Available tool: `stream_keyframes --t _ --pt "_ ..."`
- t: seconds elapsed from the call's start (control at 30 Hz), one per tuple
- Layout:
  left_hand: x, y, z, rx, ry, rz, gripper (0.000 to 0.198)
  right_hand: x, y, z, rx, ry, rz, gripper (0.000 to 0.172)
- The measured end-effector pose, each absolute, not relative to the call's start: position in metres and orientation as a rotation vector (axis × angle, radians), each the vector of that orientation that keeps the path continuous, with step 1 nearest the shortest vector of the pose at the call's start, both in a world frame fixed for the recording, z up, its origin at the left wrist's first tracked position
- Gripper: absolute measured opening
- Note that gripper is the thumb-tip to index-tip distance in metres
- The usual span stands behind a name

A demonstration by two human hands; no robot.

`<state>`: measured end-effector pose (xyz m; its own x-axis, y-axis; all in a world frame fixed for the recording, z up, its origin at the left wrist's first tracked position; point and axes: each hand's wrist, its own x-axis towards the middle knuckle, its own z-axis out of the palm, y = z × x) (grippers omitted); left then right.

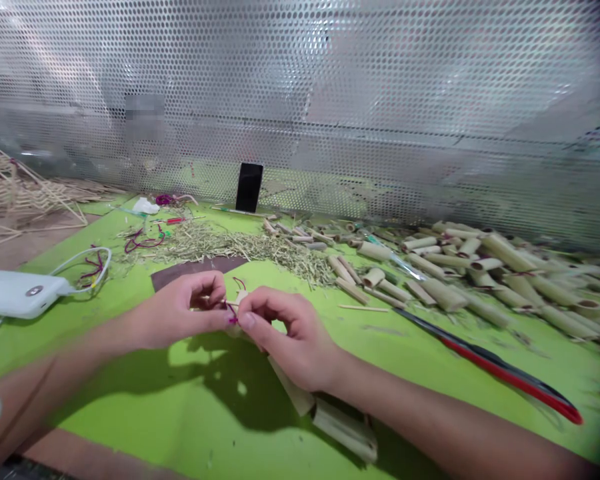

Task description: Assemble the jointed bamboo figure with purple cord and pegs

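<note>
Head view: left hand (pixel 180 313) and right hand (pixel 290 340) pinch purple cord (pixel 233 319).

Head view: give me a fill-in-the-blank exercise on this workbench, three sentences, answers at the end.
The left hand and right hand pinch a thin purple strand between their ____.
A black smartphone stands ____ in front of the perforated metal sheet.
Cut bamboo tubes lie heaped on the person's ____ side of the green mat.
Missing words: fingertips; upright; right.
</note>
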<state>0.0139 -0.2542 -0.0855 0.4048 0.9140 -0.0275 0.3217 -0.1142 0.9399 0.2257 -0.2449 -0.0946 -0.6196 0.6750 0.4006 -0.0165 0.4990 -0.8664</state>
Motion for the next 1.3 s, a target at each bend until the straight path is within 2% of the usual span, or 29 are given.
stream_keyframes --t 0.17,0.27,0.4,0.47,0.57,0.7,0.87,1.0,1.3 --pt "0.024 -0.256 -0.091 1.633 1.157 0.795 0.04 0.223 -0.254 -0.106 -0.27 -2.45 0.678 0.014" --pt "0.026 -0.26 -0.091 1.613 1.131 0.772 0.029 0.22 -0.257 -0.115 -0.146 -2.608 0.36 0.015" --pt "0.025 -0.265 -0.089 1.54 1.123 0.738 0.022 0.22 -0.256 -0.117 -0.137 -2.634 0.271 0.017" --pt "0.024 -0.266 -0.087 1.497 1.113 0.722 0.022 0.223 -0.255 -0.114 -0.155 -2.615 0.333 0.017" --pt "0.022 -0.265 -0.083 1.505 1.085 0.684 0.021 0.226 -0.254 -0.108 -0.25 -2.466 0.638 0.014" --pt "0.02 -0.263 -0.081 1.513 1.058 0.703 0.022 0.225 -0.247 -0.103 -0.554 -2.055 1.059 0.016" --pt "0.019 -0.262 -0.088 1.507 1.022 0.795 0.033 0.216 -0.239 -0.105 -0.926 -1.769 1.375 0.019" --pt "0.019 -0.261 -0.092 1.508 1.028 0.869 0.043 0.209 -0.237 -0.108 -0.972 -1.721 1.467 0.021" --pt "0.017 -0.26 -0.093 1.566 1.0 0.874 0.038 0.206 -0.235 -0.115 -0.972 -1.788 1.322 0.019"
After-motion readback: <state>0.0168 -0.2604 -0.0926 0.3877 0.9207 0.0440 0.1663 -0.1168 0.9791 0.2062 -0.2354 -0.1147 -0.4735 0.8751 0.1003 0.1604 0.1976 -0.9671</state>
